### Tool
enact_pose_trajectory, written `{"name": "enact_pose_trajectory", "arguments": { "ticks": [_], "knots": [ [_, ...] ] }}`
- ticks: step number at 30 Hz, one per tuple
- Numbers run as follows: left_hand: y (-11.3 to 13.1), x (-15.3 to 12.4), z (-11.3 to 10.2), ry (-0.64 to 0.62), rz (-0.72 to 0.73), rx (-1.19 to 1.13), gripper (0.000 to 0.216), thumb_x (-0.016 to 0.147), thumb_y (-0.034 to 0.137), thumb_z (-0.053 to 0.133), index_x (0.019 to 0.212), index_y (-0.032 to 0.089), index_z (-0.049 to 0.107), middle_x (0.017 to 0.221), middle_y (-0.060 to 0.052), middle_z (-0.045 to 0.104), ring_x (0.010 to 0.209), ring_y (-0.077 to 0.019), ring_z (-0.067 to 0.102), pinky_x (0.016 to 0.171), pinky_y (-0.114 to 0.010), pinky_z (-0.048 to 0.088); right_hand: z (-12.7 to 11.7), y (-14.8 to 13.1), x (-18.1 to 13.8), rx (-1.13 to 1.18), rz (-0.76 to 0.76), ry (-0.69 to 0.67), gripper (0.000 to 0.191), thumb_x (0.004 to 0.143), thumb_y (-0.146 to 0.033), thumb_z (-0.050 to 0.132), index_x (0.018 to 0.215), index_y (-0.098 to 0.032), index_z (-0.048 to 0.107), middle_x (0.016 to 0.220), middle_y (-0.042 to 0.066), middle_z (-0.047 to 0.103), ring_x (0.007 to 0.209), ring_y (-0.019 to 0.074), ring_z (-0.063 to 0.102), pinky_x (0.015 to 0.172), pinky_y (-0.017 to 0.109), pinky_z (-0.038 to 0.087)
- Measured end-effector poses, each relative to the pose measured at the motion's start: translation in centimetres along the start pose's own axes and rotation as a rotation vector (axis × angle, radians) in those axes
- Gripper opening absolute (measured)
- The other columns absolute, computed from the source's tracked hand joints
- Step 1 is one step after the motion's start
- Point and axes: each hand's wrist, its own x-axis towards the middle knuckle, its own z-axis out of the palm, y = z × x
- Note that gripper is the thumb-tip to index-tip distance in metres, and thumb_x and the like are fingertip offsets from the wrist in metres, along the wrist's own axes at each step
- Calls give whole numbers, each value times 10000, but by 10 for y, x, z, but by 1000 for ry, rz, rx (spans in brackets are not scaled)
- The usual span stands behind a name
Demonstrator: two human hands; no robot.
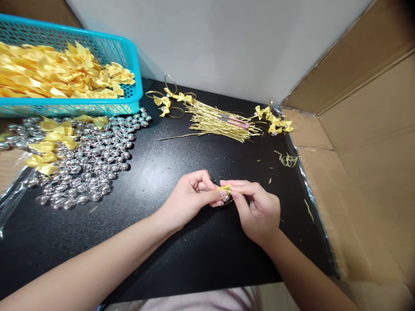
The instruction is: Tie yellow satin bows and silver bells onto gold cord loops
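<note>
Near the front middle of the black table, my left hand [193,196] pinches a small yellow ribbon bow [225,188] between thumb and fingers. A shiny silver bell or bead [226,198] sits just under the bow, partly hidden by my fingertips. My right hand [259,209] is closed at the bow's right side, thumb against forefinger. A thin gold strand curves below the fingers; its ends are hidden. Beyond my hands lies a bundle of gold twist ties [217,121], with pink-handled snips [238,122] on top.
A turquoise basket [138,77] full of yellow bows stands back left. Before it spread many silver beads [94,160] with loose bows [53,138] on them. Looped bow pieces lie left [165,103] and right [275,121] of the bundle. Cardboard [366,129] walls the right side.
</note>
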Motion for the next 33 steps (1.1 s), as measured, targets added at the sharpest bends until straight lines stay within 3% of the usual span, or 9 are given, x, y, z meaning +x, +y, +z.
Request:
{"name": "enact_pose_trajectory", "arguments": {
  "ticks": [25, 33],
  "knots": [
    [-1, 1, -1, 10, 7, 20, 359, 629, 208, 866, 594, 140, 515, 554, 16, 710, 517, -55, 628, 535, -127, 485, 2, 1, -1, -46, -55, 21, 183, 866, -34, 589, 904, -199, 659, 903, 49, 778, 875, 161, 750, 795, 282, 629],
    [-2, -1, 0, 37, 22, 33, 338, 613, 169, 863, 594, 141, 527, 534, 20, 699, 505, -56, 620, 531, -125, 482, 5, 3, -2, -136, -155, 32, 203, 867, -19, 565, 936, -187, 655, 899, 66, 777, 878, 163, 747, 812, 275, 626]
  ]
}}
